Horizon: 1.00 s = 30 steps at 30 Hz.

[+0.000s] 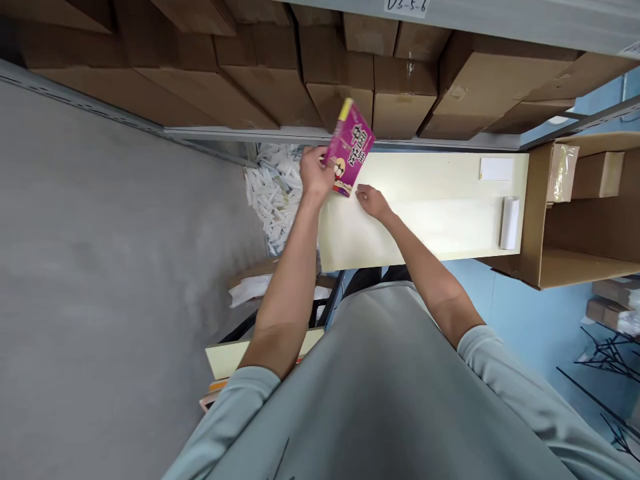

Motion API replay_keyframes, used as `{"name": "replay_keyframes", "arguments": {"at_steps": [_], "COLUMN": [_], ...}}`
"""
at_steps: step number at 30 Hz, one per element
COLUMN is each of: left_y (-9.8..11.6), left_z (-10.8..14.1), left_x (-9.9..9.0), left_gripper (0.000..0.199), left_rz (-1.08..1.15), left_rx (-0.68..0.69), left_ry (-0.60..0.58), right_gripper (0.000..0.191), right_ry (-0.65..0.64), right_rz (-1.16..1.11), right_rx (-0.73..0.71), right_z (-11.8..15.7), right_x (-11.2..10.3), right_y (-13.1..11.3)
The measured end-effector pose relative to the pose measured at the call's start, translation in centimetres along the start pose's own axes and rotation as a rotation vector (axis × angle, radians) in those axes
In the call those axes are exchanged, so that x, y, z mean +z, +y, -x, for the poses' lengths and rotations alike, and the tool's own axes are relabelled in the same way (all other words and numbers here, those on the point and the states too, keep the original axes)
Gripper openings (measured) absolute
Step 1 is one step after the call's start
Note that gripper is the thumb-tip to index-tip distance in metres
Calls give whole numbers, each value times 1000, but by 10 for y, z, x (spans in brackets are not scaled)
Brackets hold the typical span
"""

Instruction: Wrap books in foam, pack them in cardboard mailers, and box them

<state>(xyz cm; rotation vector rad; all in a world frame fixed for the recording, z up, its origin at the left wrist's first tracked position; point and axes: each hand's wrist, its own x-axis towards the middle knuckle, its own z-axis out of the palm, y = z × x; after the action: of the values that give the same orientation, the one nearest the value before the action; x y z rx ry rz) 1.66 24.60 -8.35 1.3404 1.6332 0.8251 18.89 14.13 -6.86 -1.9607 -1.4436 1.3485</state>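
A purple box (351,148) with a yellow top end and large lettering is tilted above the left part of the cream table (425,227). My left hand (317,175) grips its lower left edge. Just right of the box's lower end, over the table, is my right hand (373,202), its fingers curled together; whether anything small is between them cannot be made out.
Cardboard boxes (404,110) fill a shelf along the top. A white roll (509,223) and a white card (496,169) lie at the table's right end, beside a large open carton (533,220). White paper strips (275,200) are heaped at the left.
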Motion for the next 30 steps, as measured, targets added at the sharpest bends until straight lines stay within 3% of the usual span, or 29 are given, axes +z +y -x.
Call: {"name": "replay_keyframes", "arguments": {"at_steps": [3, 6, 10, 14, 17, 22, 27, 30], "left_y": [34, 43, 13, -27, -43, -48, -48, -49], "left_z": [36, 100, 193, 246, 252, 231, 225, 225], "left_x": [-6, -21, -40, -51, -53, -49, -46, -50], "left_gripper": [26, 36, 41, 34, 29, 30, 27, 30], "left_rz": [-10, 62, 204, 91, -60, -235, -372, -479], "left_rx": [153, 82, -124, -290, -355, -356, -354, -298], "left_ry": [-76, -170, -324, -273, -229, -201, -253, -151], "right_gripper": [73, 82, 72, 65, 53, 33, 35, 42], "right_ry": [188, 223, 120, 49, 29, 33, 31, 72], "right_rz": [-262, -489, -646, -593, -431, -157, 47, 169], "right_rx": [27, -53, 1, 130, 190, 289, 367, 332], "right_z": [16, 60, 135, 169, 163, 138, 134, 144], "right_x": [-27, -51, -46, -9, 13, 26, 31, 30], "right_y": [13, 28, 47, 57, 54, 44, 37, 30]}}
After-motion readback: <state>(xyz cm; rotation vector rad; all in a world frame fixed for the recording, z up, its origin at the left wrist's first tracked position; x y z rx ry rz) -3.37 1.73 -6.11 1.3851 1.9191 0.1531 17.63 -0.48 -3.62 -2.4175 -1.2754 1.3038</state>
